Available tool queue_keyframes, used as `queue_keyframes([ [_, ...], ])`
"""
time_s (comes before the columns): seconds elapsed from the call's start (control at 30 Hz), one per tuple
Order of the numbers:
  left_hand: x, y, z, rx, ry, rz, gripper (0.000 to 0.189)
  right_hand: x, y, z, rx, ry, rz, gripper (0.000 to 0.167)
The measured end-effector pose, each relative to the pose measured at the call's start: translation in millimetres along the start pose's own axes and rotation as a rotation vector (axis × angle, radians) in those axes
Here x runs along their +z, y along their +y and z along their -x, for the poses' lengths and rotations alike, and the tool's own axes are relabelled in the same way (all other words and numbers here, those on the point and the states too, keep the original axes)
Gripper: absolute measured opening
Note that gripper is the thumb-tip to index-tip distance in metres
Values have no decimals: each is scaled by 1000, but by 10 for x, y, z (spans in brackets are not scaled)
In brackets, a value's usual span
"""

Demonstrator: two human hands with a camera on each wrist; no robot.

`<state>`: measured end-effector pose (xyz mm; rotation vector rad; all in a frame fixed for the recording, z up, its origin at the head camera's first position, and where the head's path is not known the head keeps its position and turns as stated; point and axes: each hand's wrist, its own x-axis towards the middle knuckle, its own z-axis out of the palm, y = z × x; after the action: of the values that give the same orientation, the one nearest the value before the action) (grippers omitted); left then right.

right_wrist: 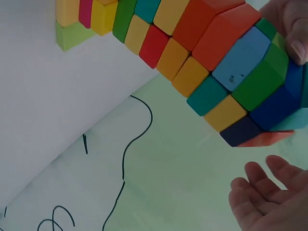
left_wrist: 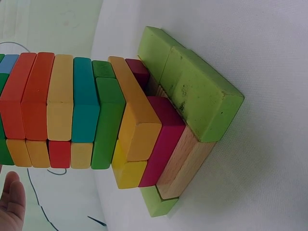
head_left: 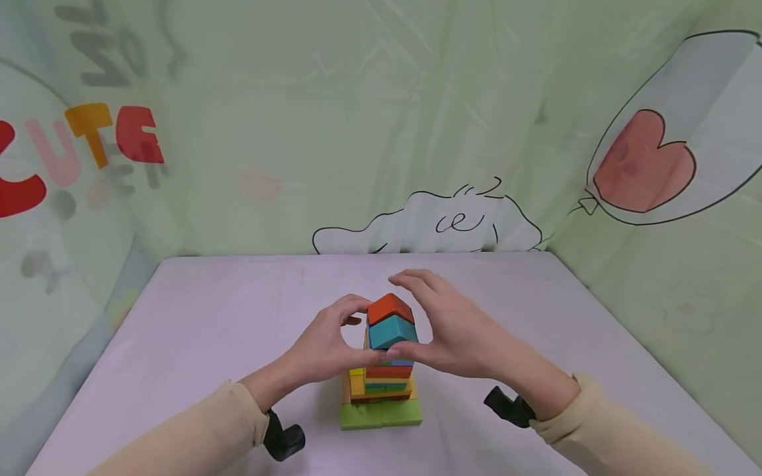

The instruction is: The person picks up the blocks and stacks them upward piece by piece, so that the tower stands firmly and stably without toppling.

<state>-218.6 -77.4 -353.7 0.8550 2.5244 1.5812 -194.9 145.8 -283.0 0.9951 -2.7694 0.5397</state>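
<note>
A tall tower of coloured wooden blocks (head_left: 389, 372) stands on green base blocks (head_left: 381, 414). At its top, an orange-red angled block (head_left: 389, 308) lies over a blue angled block (head_left: 393, 331). My left hand (head_left: 330, 337) is around the tower's left side, its thumb across the near face. On the right my right hand (head_left: 458, 324) is spread, with its thumb at the near face and its fingers raised apart from the blocks. A fingertip (right_wrist: 298, 50) touches the upper blocks in the right wrist view; whose it is, I cannot tell. The thumbs overlap in the head view.
The tower stands on a table with a pale cloth (head_left: 238, 317). Behind it hangs a light green printed curtain (head_left: 357, 132), which also runs along the sides. Black wrist cameras (head_left: 284, 437) sit below both wrists.
</note>
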Motion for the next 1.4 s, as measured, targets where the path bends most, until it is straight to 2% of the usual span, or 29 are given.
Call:
queue_keyframes([
  [0.07,3,4,3,-5,0,0,53,27,3,-17,25,-28,-5,86],
  [0.2,6,10,6,-12,-2,1,53,68,20,-28,42,-55,-29,85],
  [0.97,8,30,-11,-3,-6,-6,51,84,70,-34,60,-56,-75,77],
  [1.4,-6,31,-12,-32,-2,-35,54,91,73,-51,70,-57,-72,75],
])
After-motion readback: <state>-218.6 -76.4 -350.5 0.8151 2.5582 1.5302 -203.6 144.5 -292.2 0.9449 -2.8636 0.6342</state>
